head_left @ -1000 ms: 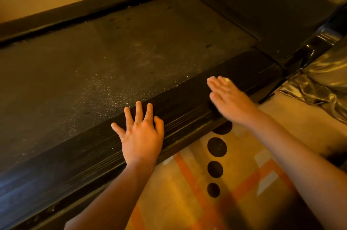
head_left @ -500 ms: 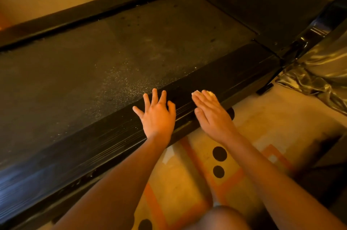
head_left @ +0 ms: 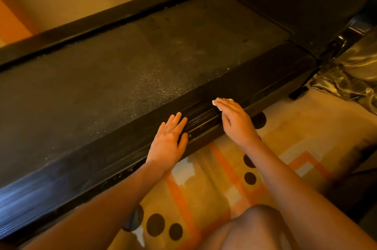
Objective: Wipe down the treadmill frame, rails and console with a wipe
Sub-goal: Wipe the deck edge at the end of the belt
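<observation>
Flooring nearest the observer was a cream mat with orange bands and black dots (head_left: 204, 178), with a bare knee (head_left: 259, 227) raised over it. Beyond the mat's edge, both hands lay on the black ribbed near-side rail (head_left: 98, 170) of the treadmill. Left hand (head_left: 168, 143) rested flat, fingers straight and close together, thumb splayed, holding nothing. Right hand (head_left: 236, 121) lay just beside it, further along the rail, fingers straight and together, pressing down on a small white wipe (head_left: 214, 103). Wipe was almost wholly covered; only pale slivers showed at the fingertips, so its fold and condition could not be judged. Rail's long axis ran from lower left to upper right, and the wipe sat at the leading end of the right hand, toward the black motor cover (head_left: 285, 11). Judgement: the next stroke should follow that axis, and the right hand is the one placed for it. Further off, the grey speckled belt (head_left: 122, 66) showed dust, and the black far rail (head_left: 102, 19) lay beyond.
</observation>
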`<state>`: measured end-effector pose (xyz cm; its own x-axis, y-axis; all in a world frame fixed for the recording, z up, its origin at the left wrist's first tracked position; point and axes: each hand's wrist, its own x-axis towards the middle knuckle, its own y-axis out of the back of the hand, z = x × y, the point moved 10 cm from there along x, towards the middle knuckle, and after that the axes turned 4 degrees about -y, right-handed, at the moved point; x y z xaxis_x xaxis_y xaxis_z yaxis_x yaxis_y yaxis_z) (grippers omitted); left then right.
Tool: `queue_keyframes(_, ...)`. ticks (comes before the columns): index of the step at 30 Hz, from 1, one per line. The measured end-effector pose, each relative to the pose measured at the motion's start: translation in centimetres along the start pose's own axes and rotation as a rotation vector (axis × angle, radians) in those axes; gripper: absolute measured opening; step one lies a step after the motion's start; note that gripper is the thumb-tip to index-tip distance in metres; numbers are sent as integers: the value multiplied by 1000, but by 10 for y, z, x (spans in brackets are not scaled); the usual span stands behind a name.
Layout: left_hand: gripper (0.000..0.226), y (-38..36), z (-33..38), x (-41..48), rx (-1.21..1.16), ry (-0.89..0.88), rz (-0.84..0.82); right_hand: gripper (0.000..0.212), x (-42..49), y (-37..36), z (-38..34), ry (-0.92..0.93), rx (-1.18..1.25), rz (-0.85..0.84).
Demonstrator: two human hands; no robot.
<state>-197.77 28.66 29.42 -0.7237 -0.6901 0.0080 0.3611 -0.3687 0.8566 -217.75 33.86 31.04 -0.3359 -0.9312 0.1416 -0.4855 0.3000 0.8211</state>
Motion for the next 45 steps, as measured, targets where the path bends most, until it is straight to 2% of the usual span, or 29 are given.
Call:
queue_keyframes(3, 56, 3, -5, -16, 45, -18, -52, 49, 8, 12, 2, 27, 16, -101)
queue_keyframes(6, 53, 12, -7, -28, 53, -23, -59, 44, 17, 17, 4, 39, -91, -159)
queue_keyframes(11, 52, 36, -14, -52, 64, -15, -35, 18, 20, 21, -11, 71, -210, -94)
queue_keyframes(18, 51, 89, -31, -90, 105, 24, 29, 20, 7, -1, -47, 105, -349, 13)
queue_keyframes(24, 48, 122, -53, -128, 133, 78, 118, 27, -12, -1, -108, 232, -245, 221)
queue_keyframes(31, 47, 149, -60, -166, 194, 94, 188, 24, -30, -4, -188, 373, -135, 330)
queue_keyframes(38, 45, 198, -82, -222, 249, 132, 273, 26, -54, -23, -275, 549, -40, 346)
queue_keyframes(41, 45, 214, -114, -253, 279, 170, 299, 30, -58, -51, -306, 528, -1, 237)
queue_keyframes(45, 45, 231, -178, -301, 286, 309, 335, 31, -74, -88, -346, 487, 90, 158)
